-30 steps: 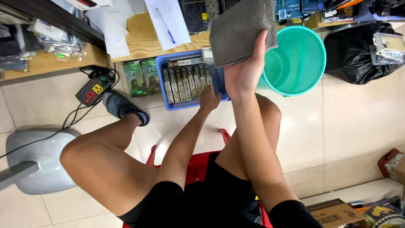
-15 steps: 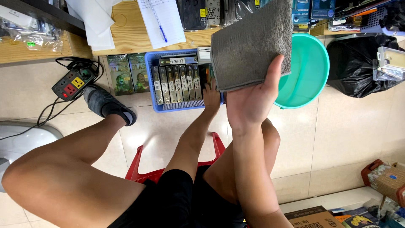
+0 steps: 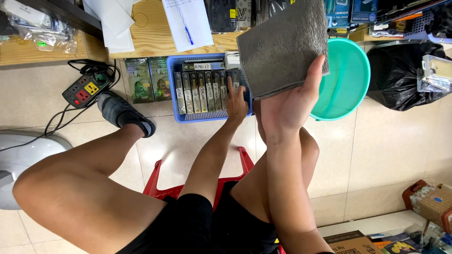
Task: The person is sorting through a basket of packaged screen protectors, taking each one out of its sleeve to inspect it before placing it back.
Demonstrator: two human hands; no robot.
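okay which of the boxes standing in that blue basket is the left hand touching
The rightmost box in the blue basket; the left hand rests its fingertips on it, while the other boxes to its left stand untouched.

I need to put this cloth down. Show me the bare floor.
Bare tile lies right of the teal basin, below the black bag. Another patch sits between the blue basket and red stool. The wooden shelf is crowded.

Black shorts (image 3: 188, 226), grey slipper (image 3: 125, 115)
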